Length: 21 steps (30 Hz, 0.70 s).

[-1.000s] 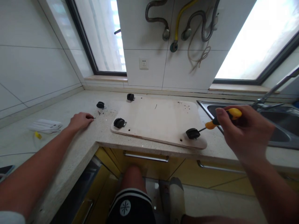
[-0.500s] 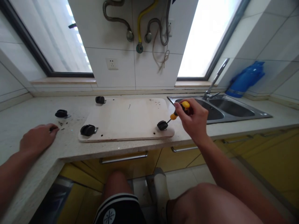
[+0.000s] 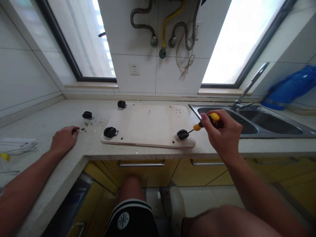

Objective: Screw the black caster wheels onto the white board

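My right hand (image 3: pixel 223 131) grips a yellow and black screwdriver (image 3: pixel 201 124), its shaft slanting down to the black caster wheel (image 3: pixel 183 134) at the board's near right corner. Whether the tip sits in a screw is too small to tell. The pale wooden board (image 3: pixel 148 126) lies flat on the counter. More casters stand at its near left corner (image 3: pixel 110 132) and far left corner (image 3: pixel 121 104). On the left, my left hand (image 3: pixel 64 138) rests on the counter, fingertips pinched beside small dark screws (image 3: pixel 83 129); what they hold is unclear. Just beyond lies a loose caster (image 3: pixel 87 115).
A double steel sink (image 3: pixel 249 134) with a faucet (image 3: pixel 251 84) is at the right, and a blue bag-like item (image 3: pixel 291 87) leans in the corner. A white power strip (image 3: pixel 17 145) lies at far left. Drawer handles (image 3: pixel 140 164) stick out below the counter edge.
My view has turned left, so everything appears farther right. My left hand has drawn back slightly from the screws. The screwdriver stays at the near right caster.
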{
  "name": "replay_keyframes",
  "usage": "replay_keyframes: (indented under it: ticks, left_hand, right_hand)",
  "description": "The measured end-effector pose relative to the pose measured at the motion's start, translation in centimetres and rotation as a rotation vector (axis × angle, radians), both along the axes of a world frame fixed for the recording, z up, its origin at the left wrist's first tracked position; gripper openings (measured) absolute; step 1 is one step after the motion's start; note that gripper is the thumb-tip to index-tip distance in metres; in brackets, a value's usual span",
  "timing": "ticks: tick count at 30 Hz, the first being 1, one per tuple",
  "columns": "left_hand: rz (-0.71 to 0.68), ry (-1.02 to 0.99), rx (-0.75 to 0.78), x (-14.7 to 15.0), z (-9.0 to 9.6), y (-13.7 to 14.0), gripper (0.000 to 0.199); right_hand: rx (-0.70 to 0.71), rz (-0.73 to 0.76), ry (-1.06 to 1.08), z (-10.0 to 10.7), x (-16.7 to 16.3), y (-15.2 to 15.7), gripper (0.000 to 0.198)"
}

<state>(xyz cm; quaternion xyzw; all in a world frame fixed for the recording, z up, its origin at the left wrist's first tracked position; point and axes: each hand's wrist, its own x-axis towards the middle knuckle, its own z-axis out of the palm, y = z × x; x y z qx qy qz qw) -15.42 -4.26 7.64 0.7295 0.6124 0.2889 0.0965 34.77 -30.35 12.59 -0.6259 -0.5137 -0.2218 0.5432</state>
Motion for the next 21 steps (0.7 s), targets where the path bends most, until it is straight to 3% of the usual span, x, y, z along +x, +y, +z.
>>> replay_keyframes:
  ticks: [3,15,18,21]
  left_hand:
    - [0.098,0.026,0.053,0.0,-0.1,0.1,0.026]
    - [0.181,-0.207,0.053,-2.2,-1.4,1.2,0.019]
    - [0.223,-0.306,0.078,-1.5,-1.3,2.0,0.018]
    - [0.242,-0.428,0.126,1.4,-0.5,2.7,0.018]
  right_hand:
    - [0.006,-0.008,-0.013,-0.1,0.1,0.0,0.026]
    - [0.010,-0.030,0.012,-0.3,0.1,-0.2,0.029]
    - [0.016,-0.033,0.020,-0.4,0.2,-0.1,0.029]
    - [0.025,-0.023,0.015,-0.4,0.1,0.1,0.027]
